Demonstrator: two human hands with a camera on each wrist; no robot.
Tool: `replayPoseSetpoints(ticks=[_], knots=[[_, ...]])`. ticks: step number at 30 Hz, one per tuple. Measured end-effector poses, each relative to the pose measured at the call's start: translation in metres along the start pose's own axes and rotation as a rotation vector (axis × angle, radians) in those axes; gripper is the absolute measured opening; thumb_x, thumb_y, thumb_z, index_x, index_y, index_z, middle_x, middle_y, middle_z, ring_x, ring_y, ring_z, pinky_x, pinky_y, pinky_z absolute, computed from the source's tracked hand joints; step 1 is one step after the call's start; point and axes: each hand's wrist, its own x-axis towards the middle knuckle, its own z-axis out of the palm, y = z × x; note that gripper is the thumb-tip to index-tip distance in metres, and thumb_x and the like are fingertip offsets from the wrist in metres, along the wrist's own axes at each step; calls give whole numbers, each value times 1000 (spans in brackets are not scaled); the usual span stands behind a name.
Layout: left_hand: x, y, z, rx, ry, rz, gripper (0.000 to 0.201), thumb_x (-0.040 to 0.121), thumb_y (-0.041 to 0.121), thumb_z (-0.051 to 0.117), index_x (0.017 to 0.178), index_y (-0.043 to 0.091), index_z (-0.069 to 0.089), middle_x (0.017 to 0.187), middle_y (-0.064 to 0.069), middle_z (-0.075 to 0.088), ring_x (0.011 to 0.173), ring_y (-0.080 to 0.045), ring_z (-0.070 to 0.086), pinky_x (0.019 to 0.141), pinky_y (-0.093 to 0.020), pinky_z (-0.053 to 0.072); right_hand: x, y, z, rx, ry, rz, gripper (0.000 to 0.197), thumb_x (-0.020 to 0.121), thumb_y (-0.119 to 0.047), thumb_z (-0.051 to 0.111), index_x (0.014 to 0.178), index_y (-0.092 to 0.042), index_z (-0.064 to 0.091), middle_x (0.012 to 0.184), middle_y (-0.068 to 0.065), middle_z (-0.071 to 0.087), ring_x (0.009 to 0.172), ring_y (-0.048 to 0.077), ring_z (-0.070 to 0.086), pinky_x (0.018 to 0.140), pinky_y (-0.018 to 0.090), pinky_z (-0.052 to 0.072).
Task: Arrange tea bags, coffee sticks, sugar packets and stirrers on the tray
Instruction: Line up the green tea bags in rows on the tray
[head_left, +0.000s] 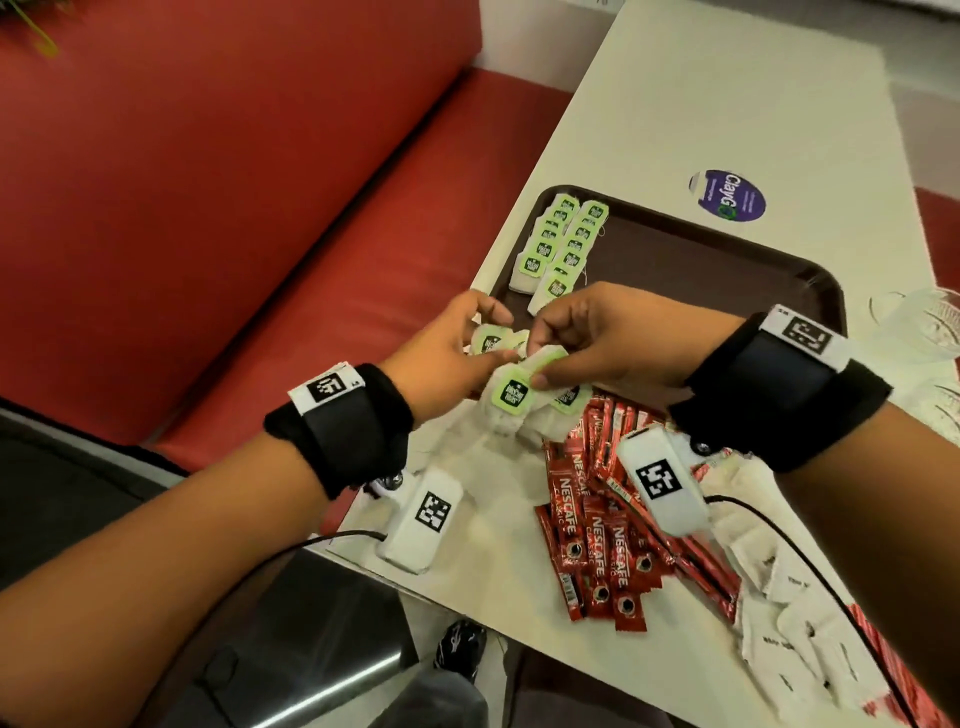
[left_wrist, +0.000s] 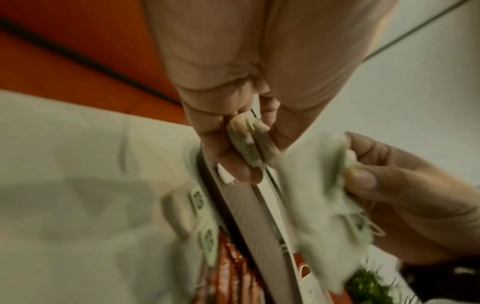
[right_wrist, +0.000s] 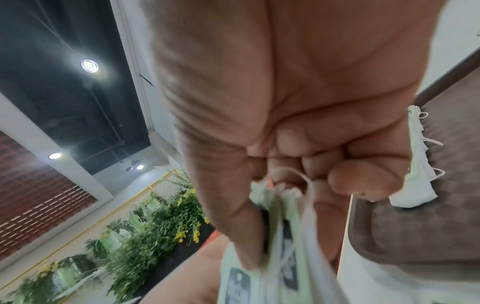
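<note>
So far only two rows of tea bags lie at the tray's far-left corner, both the left hand and the right hand pinch more bags, and the coffee sticks and sugar packets wait on the surface.

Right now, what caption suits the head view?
Both hands hold green-tagged tea bags beside the brown plastic tray.

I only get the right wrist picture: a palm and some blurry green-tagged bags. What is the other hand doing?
Observer: The left hand pinches two tea bags, close to the right hand and its bunch of tea bags.
Operator: Is anything on the tray yet?
Observer: Two rows of tea bags lie at the left end of the brown tray.
Operator: And the coffee?
Observer: Red Nescafe sticks lie piled on the white table, off the tray, near the person.
</note>
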Motion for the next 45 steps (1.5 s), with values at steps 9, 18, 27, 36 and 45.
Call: replayPoseSetpoints(ticks=[9,18,27,36,45], knots=[[51,17,14,-443,-94,-190,8,91,14,62,99,13,58,86,-6,64,70,-18,60,63,-32,51,45,34,-39,42,157,45,15,77,-15,78,87,-7,69,85,17,72,68,24,62,67,33,48],[90,4,14,-466,14,-159,21,83,-10,64,91,8,58,93,-11,68,76,-20,68,62,-26,60,63,65,-55,397,336,113,25,79,-13,75,98,-1,64,80,12,69,68,16,63,64,25,51],[115,-7,-12,-446,131,-157,16,86,-5,64,99,3,58,90,-13,70,73,-15,69,61,-22,57,77,88,-46,608,293,224,18,81,8,68,88,-2,55,71,16,63,55,16,65,51,20,54],[120,-14,-32,-456,213,-105,14,88,-1,62,92,12,58,78,-3,71,80,-20,68,67,-25,58,108,79,-35,609,372,261,18,85,6,65,88,-5,52,65,19,64,55,23,63,55,26,56],[117,-18,-24,-499,242,-113,13,89,-1,62,91,12,58,85,-7,70,78,-18,67,70,-26,58,128,73,-33,256,595,406,23,81,3,57,94,-13,45,78,22,68,49,27,63,56,38,59]])
